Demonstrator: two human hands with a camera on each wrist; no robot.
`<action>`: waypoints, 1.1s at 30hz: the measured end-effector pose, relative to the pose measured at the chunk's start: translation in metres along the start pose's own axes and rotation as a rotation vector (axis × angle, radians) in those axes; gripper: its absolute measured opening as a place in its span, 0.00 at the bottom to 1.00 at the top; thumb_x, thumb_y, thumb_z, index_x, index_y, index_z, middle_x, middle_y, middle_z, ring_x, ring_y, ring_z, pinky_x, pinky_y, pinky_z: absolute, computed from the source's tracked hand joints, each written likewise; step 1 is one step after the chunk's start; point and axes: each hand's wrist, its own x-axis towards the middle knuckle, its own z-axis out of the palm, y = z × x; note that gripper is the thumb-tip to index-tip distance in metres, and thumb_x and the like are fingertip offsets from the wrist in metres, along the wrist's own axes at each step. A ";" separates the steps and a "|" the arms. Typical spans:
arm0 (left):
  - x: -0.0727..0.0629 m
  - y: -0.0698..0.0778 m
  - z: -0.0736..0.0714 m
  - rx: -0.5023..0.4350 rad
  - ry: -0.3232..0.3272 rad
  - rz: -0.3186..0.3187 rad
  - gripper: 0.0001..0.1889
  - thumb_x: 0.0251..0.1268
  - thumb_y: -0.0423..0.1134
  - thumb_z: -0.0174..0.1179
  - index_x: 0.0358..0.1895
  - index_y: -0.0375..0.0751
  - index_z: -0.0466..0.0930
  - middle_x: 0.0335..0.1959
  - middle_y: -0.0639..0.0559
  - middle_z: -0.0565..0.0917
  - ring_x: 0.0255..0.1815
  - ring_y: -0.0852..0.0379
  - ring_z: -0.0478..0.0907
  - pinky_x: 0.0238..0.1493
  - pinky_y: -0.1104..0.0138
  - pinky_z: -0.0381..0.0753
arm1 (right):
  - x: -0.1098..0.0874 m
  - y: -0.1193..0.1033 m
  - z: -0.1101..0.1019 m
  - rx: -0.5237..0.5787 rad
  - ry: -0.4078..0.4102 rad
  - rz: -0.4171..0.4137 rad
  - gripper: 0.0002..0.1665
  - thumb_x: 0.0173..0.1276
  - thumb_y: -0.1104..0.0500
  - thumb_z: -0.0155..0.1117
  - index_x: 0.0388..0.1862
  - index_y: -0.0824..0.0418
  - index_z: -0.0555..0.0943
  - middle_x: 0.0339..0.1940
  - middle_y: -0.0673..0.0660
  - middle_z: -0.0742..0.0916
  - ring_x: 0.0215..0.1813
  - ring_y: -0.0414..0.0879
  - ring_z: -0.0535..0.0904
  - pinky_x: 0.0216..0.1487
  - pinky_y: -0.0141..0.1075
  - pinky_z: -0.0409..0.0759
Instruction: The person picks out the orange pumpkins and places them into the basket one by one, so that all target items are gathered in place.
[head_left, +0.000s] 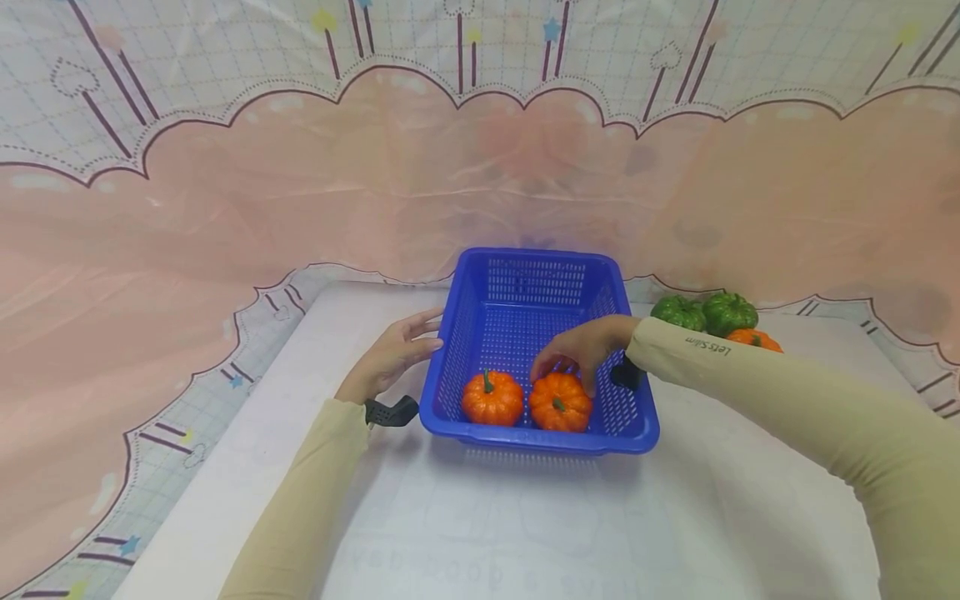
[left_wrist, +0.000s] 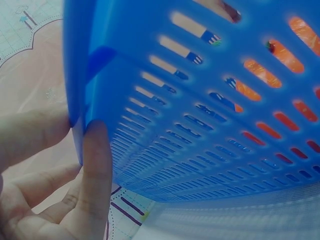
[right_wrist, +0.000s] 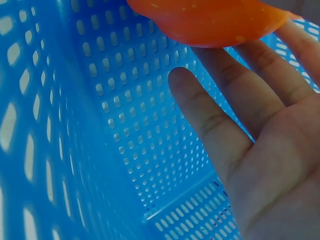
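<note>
A blue plastic basket (head_left: 540, 442) with slotted walls stands on the white table. My left hand (head_left: 395, 354) holds its left rim; in the left wrist view the thumb (left_wrist: 96, 165) lies against the wall's outer face, with the index finger at the rim. Inside, two orange pumpkins sit near the front wall. Fingers and thumb of my right hand (head_left: 577, 347) are round the right-hand pumpkin (head_left: 560, 403). The right wrist view shows fingertips against that pumpkin (right_wrist: 210, 22) and the little finger apart from it. The left-hand pumpkin (head_left: 492, 398), stem up, is untouched.
Two green pumpkins (head_left: 730, 313) and another orange pumpkin (head_left: 753, 337) lie on the table right of the basket, partly behind my right sleeve (head_left: 750, 375). A patterned pink and white curtain (head_left: 525, 183) hangs behind the table (head_left: 480, 533).
</note>
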 end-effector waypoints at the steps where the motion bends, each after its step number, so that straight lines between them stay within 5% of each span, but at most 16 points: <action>1: 0.000 0.000 0.000 0.000 -0.002 0.001 0.35 0.65 0.33 0.54 0.73 0.40 0.51 0.71 0.35 0.60 0.70 0.38 0.61 0.70 0.49 0.61 | 0.000 0.000 0.000 0.004 -0.003 0.001 0.41 0.51 0.73 0.69 0.64 0.53 0.71 0.67 0.57 0.73 0.69 0.56 0.68 0.67 0.49 0.70; 14: 0.000 -0.002 -0.001 0.040 -0.018 0.047 0.39 0.61 0.43 0.61 0.73 0.41 0.52 0.71 0.34 0.60 0.69 0.40 0.64 0.69 0.49 0.64 | -0.003 0.001 -0.002 0.029 -0.008 0.008 0.40 0.51 0.72 0.69 0.64 0.54 0.71 0.67 0.57 0.74 0.69 0.56 0.68 0.63 0.46 0.74; 23: 0.001 -0.002 -0.001 0.002 -0.004 0.005 0.35 0.65 0.33 0.55 0.73 0.40 0.51 0.72 0.35 0.59 0.71 0.38 0.60 0.71 0.48 0.60 | -0.006 0.001 -0.005 0.031 -0.009 -0.019 0.38 0.52 0.72 0.68 0.64 0.57 0.72 0.65 0.58 0.75 0.68 0.57 0.69 0.65 0.47 0.73; 33: -0.001 0.001 0.000 0.008 -0.002 0.007 0.35 0.65 0.33 0.55 0.73 0.40 0.51 0.71 0.35 0.60 0.70 0.38 0.62 0.70 0.49 0.61 | -0.007 0.004 -0.008 0.046 0.000 -0.023 0.36 0.54 0.71 0.68 0.63 0.59 0.72 0.66 0.59 0.75 0.67 0.57 0.70 0.63 0.47 0.74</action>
